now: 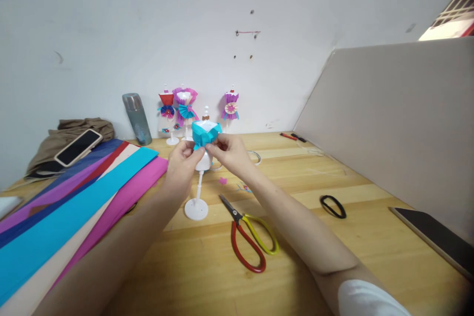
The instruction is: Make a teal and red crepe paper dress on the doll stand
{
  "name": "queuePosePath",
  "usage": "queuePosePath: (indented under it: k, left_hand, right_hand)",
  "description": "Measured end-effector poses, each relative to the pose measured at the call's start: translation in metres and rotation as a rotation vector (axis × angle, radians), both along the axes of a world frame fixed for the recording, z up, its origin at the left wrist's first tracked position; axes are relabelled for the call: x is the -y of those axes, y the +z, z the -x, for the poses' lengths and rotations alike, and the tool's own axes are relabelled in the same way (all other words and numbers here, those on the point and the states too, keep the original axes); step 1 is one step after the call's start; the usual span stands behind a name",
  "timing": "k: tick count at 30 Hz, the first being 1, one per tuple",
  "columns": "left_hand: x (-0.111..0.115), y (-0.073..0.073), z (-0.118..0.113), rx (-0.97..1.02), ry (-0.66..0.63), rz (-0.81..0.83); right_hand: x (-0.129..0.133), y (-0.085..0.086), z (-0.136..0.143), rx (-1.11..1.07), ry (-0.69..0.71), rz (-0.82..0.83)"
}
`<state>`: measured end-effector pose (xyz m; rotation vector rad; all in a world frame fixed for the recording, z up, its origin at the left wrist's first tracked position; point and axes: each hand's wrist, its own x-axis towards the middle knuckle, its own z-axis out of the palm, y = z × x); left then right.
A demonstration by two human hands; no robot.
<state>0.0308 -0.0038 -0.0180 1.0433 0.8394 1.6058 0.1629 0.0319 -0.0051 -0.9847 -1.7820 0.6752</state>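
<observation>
A small white mannequin (pixel 199 185) on a round base stands upright on the wooden table, with turquoise paper (pixel 206 133) wrapped around its upper body. My left hand (pixel 182 163) pinches the paper at the waist from the left, thumb in front. From the right, my right hand (pixel 230 152) grips the same paper, its thumb and fingers close to my left thumb. The mannequin's white lower body shows beneath my fingers. Scissors (pixel 237 216) with one red and one yellow handle lie partly open just right of the base.
Coloured paper strips (pixel 92 187) spread across the left, beside a phone (pixel 78 148) on brown cloth (pixel 105 128). A bottle (pixel 138 118) and dressed mannequins (pixel 166 111) stand by the wall. Right are a black band (pixel 333 206), a dark tablet-like object (pixel 437 237) and a white panel (pixel 392 123).
</observation>
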Motion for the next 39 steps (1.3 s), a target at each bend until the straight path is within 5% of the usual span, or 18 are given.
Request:
queuePosePath:
  k: [39]
  left_hand:
    - [-0.0004, -0.0032, -0.0017, 0.058, -0.052, -0.044]
  right_hand:
    - [-0.0048, -0.0047, -0.0002, -0.058, 0.023, 0.035]
